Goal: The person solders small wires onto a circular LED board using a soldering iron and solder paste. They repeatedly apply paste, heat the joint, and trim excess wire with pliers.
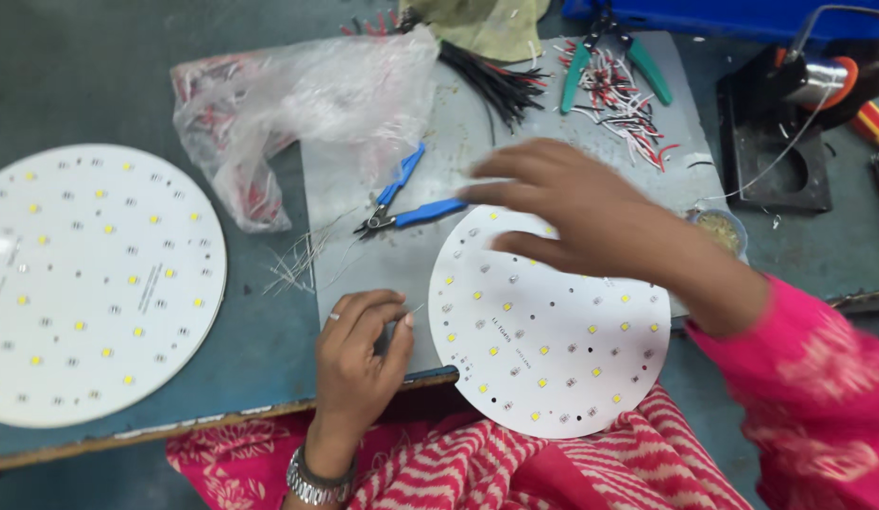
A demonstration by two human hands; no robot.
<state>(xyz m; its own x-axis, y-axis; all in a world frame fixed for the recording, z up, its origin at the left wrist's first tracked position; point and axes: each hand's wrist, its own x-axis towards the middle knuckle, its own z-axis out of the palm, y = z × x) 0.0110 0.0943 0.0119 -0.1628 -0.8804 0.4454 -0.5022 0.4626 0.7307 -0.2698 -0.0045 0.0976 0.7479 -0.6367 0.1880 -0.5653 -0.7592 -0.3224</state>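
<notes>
A round white circuit board (pixel 553 331) dotted with small yellow chips lies at the front edge of a grey mat (pixel 458 161). My right hand (pixel 572 208) hovers over the board's upper part, fingers spread and pointing left toward blue-handled cutters (pixel 406 203); it holds nothing that I can see. My left hand (pixel 359 354) rests at the mat's near edge, left of the board, with its fingertips pinched on a thin wire piece (pixel 413 309).
A second round white board (pixel 85 283) lies at the left. A crumpled clear plastic bag (pixel 298 104), black wire bundles (pixel 491 80), red and white wires with green-handled pliers (pixel 619 66), a solder spool on a black stand (pixel 789 113) and a small dish (pixel 721 227) sit behind.
</notes>
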